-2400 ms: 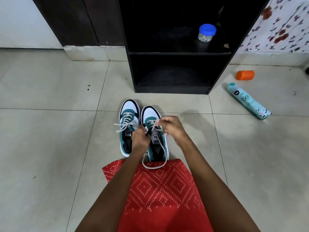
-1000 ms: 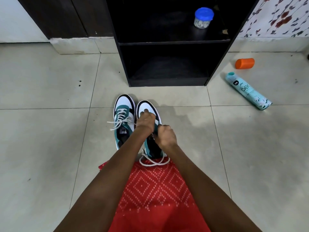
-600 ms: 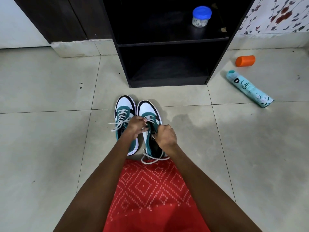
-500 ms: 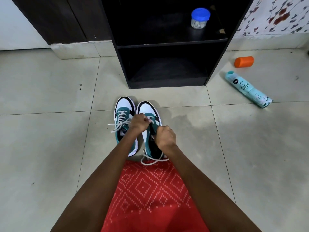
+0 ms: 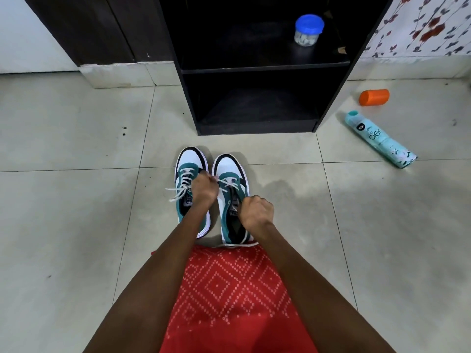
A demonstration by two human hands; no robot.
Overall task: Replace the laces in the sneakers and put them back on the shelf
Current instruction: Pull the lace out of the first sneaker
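Gripping flat white lace (image 5: pixel 225 185): L hand (image 5: pixel 204 191) & R hand (image 5: pixel 256 212), fingers curled tight; teal sneaker (image 5: pixel 228 165).

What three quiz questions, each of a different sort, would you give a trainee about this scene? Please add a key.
1. True or false: the jar stands on the lowest board of the shelf.
2. The can is: A upright on the floor; B lying on the floor; C inside the shelf.
3. Fill in: the right hand is over the ___ sneaker.

Key: 1 false, it stands on the upper board; 2 B; 3 right sneaker.
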